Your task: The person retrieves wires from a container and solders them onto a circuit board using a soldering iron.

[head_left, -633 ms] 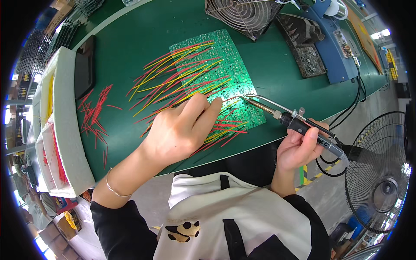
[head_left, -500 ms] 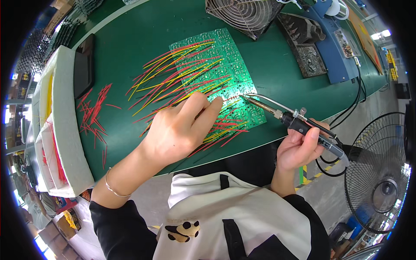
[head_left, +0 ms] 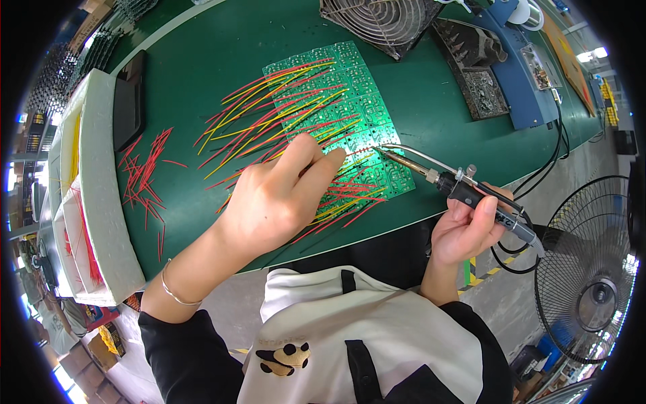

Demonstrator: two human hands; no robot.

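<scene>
A green circuit board panel (head_left: 363, 71) lies on the workbench, with several red and yellow wires (head_left: 232, 138) standing off it toward the left. My left hand (head_left: 272, 195) is above the panel, thumb and finger pinched on a red wire (head_left: 357, 151); its far end is hidden by the hand. In my right hand (head_left: 464, 232) is a soldering iron (head_left: 464, 192) with a thin metal feed tube along it. The iron's tip meets the board just right of the pinched fingertips, beside the wire's end.
Loose red wires (head_left: 145, 175) lie left, beside a white foam box (head_left: 121, 222) holding more wires. A dark tray (head_left: 131, 101) is behind them. At the back stand a square fan (head_left: 380, 20), a soldering iron stand (head_left: 474, 74) and a blue soldering station (head_left: 515, 81). A large fan (head_left: 592, 283) is right.
The knuckles of my left hand have shifted slightly away from me. The soldering iron's tip keeps nearly the same place on the board.
</scene>
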